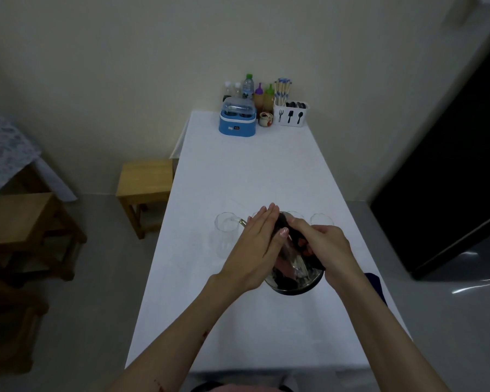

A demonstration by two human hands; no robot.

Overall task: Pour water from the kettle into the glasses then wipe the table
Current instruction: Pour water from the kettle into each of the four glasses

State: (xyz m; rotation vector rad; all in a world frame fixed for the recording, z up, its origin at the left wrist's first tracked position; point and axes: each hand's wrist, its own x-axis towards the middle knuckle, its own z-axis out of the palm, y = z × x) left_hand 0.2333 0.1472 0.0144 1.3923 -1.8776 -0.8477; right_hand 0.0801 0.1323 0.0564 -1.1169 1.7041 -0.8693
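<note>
My right hand [321,244] has its fingers curled round the black handle of the kettle [294,275], which I hold tilted above the white desk [238,321], its spout toward the glass at the left [226,233]. My left hand [259,244] lies flat against the kettle's lid side, fingers straight and together, thumb pressed on the dark top. More glasses stand in a row beyond the kettle; one [321,219] shows clear to the right, the others are partly hidden by my hands. A dark blue cloth [375,287] lies at the desk's right edge, near my right forearm. At the far end stand a blue box [237,120], bottles [248,86] and a white cutlery holder [292,114]. A wooden stool [145,182] stands on the floor left of the desk.
</note>
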